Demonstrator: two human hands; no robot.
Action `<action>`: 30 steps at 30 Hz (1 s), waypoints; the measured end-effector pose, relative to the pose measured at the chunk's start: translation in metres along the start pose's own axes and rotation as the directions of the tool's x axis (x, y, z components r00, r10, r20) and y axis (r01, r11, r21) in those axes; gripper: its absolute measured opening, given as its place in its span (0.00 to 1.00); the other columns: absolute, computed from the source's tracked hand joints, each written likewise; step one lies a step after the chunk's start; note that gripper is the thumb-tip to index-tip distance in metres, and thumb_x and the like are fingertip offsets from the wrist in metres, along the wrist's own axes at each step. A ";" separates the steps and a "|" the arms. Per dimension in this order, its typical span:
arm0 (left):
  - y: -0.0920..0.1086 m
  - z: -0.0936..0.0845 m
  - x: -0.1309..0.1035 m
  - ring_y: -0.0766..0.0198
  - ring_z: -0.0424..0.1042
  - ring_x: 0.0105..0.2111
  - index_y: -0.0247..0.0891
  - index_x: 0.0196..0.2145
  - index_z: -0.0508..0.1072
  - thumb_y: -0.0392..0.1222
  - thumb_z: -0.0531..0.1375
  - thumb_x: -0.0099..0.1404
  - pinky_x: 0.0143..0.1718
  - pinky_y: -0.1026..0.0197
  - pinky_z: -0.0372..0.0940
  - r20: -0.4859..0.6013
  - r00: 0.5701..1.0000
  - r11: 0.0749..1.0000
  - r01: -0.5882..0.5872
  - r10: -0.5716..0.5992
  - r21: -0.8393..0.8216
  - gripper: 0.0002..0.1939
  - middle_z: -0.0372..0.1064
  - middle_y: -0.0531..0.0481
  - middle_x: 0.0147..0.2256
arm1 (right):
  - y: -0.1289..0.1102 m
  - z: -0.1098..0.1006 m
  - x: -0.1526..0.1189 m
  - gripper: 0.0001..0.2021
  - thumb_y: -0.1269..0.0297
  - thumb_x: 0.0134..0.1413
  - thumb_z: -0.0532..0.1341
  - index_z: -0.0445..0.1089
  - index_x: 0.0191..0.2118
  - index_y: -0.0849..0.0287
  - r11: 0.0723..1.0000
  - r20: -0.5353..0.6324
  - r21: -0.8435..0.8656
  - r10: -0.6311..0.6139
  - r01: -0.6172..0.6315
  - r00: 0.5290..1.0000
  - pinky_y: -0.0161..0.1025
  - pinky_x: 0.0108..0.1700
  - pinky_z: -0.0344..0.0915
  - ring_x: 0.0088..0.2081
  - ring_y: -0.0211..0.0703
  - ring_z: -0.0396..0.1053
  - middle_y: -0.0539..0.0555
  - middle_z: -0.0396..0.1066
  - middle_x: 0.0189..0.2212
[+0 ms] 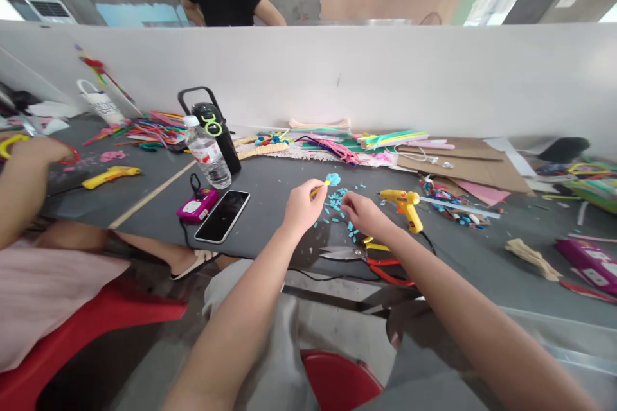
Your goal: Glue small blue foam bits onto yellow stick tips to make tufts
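My left hand pinches a small yellow stick, with a light-blue tuft at its far end. Beside it on the right, my right hand is low over the scattered blue bits, its fingers closed together; whatever they hold, if anything, is too small to make out. A yellow glue gun lies to the right of my right hand, a clear stick running out of its back. Scissors with red and yellow handles rest nearer the table edge, just below my right hand.
A phone, a purple power block, a water bottle and a black flask stand or lie left. Craft stems and cardboard line the white partition. Another person's hand holds scissors at far left.
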State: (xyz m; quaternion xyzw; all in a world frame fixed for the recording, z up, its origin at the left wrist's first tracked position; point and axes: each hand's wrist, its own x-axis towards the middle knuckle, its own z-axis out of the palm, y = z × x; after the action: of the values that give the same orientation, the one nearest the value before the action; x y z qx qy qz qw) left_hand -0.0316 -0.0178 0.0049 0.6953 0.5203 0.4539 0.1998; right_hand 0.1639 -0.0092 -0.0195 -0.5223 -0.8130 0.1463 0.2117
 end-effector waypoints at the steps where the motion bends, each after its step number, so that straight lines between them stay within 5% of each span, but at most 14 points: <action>1: 0.002 0.002 -0.003 0.64 0.70 0.30 0.40 0.37 0.75 0.49 0.55 0.70 0.32 0.64 0.60 0.004 1.000 1.000 0.018 -0.018 -0.019 0.13 0.75 0.50 0.31 | 0.000 -0.004 -0.004 0.09 0.71 0.63 0.55 0.69 0.45 0.60 0.999 -0.024 0.037 0.010 -0.009 1.000 0.37 0.39 0.63 0.35 0.43 0.70 0.54 0.74 0.34; 7: 0.019 0.013 -0.024 0.65 0.67 0.26 0.41 0.37 0.69 0.51 0.52 0.72 0.31 0.65 0.59 0.088 0.994 0.982 0.080 -0.065 -0.174 0.13 0.67 0.55 0.25 | -0.008 -0.016 -0.033 0.09 0.63 0.60 0.58 0.74 0.42 0.58 0.889 -0.074 0.458 0.063 -0.022 0.995 0.42 0.40 0.68 0.36 0.45 0.73 0.55 0.77 0.36; 13: 0.024 0.025 -0.036 0.66 0.65 0.27 0.41 0.38 0.69 0.52 0.52 0.72 0.31 0.65 0.58 0.113 0.991 0.966 0.093 -0.067 -0.243 0.14 0.66 0.55 0.26 | -0.026 -0.016 -0.057 0.14 0.53 0.51 0.69 0.75 0.36 0.59 0.628 -0.063 0.773 0.218 -0.091 0.974 0.43 0.40 0.71 0.34 0.46 0.75 0.55 0.78 0.30; 22: 0.030 0.035 -0.052 0.65 0.66 0.30 0.40 0.35 0.68 0.52 0.51 0.73 0.33 0.64 0.59 0.170 0.984 0.961 0.092 -0.048 -0.260 0.15 0.67 0.53 0.30 | -0.039 0.000 -0.068 0.16 0.49 0.53 0.68 0.76 0.35 0.58 0.555 -0.137 0.829 0.318 -0.067 0.938 0.41 0.39 0.72 0.33 0.45 0.74 0.54 0.77 0.29; 30: 0.031 0.038 -0.058 0.65 0.63 0.28 0.40 0.33 0.64 0.52 0.48 0.75 0.32 0.63 0.58 0.205 0.976 0.955 0.127 -0.073 -0.267 0.17 0.64 0.54 0.27 | -0.039 0.007 -0.067 0.15 0.49 0.55 0.67 0.74 0.34 0.57 0.611 -0.255 0.791 0.377 -0.032 0.890 0.39 0.34 0.68 0.31 0.42 0.70 0.53 0.75 0.29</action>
State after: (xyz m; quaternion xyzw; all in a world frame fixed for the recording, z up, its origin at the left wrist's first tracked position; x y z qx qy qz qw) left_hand 0.0140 -0.0748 -0.0154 0.6735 0.4642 0.4424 0.3677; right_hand 0.1542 -0.0863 -0.0209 -0.4912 -0.5444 0.3925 0.5552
